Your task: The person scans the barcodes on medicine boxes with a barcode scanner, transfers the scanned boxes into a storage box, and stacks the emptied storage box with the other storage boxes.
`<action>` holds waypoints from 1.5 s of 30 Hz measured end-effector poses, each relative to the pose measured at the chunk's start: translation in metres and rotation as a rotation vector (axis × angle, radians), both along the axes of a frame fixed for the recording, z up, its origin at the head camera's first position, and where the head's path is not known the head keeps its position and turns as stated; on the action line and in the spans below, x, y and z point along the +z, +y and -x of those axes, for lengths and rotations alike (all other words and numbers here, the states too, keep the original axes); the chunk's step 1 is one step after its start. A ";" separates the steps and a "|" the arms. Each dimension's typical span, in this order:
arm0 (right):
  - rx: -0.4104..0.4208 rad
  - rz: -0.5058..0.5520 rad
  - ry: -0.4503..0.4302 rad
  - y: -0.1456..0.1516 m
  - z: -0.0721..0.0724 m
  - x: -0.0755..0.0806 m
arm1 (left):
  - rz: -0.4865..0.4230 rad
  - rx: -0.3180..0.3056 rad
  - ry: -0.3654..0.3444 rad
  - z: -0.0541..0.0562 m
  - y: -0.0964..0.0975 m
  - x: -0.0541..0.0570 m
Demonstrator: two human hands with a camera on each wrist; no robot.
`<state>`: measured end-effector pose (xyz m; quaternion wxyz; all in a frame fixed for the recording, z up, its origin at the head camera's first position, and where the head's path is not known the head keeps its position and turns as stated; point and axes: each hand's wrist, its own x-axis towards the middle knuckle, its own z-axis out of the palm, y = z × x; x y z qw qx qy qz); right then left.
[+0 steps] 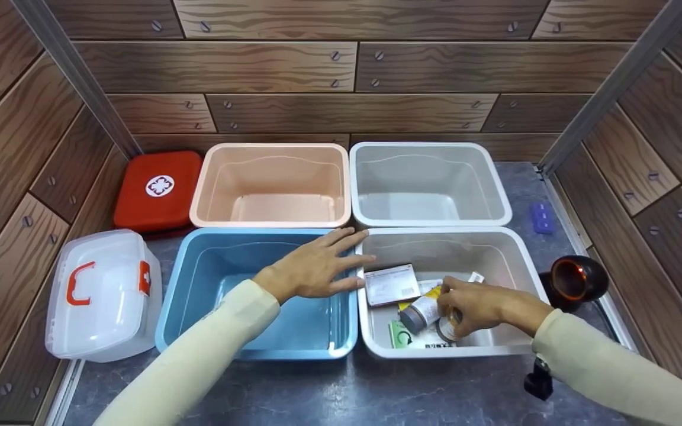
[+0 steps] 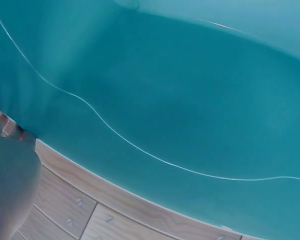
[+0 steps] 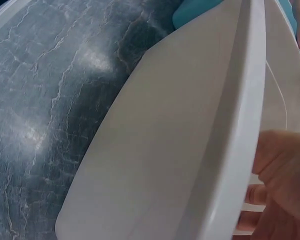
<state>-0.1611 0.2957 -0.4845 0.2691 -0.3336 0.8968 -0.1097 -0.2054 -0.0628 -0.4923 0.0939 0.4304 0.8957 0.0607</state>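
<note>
My right hand (image 1: 465, 305) reaches into the near white bin (image 1: 510, 248) and grips a small grey-capped bottle (image 1: 421, 313) lying among several medicine packets, one a white box (image 1: 391, 285). My left hand (image 1: 320, 266) lies flat with straight fingers over the rims where the blue bin (image 1: 199, 278) meets the white one. In the right wrist view only the white bin's outer wall (image 3: 180, 150) and part of my right hand (image 3: 282, 175) show. The left wrist view shows the blue bin's inside (image 2: 180, 90).
A peach bin (image 1: 270, 183) and a grey bin (image 1: 430, 180) stand behind. At left sit a red first-aid case (image 1: 157, 189) and a clear box with red handle (image 1: 101, 293). A barcode scanner (image 1: 572, 281) and a small blue object (image 1: 542, 218) are at right. Wooden walls surround the table.
</note>
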 end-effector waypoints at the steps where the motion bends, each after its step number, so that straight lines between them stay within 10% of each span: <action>1: 0.008 0.008 0.007 0.001 0.000 0.000 | -0.001 -0.001 0.000 0.000 0.000 0.000; 17: -0.070 0.280 0.146 0.043 0.000 0.049 | -0.026 -0.014 0.006 0.000 -0.002 -0.002; 26: -0.459 0.382 0.126 0.058 -0.001 0.057 | -0.043 -0.015 -0.005 0.000 -0.004 -0.002; 38: -0.889 0.699 -0.490 0.055 0.002 0.033 | -0.027 -0.015 -0.010 0.000 -0.001 0.000; 45: -0.863 0.804 -0.775 0.052 -0.001 0.025 | -0.029 -0.020 -0.003 0.000 -0.002 0.000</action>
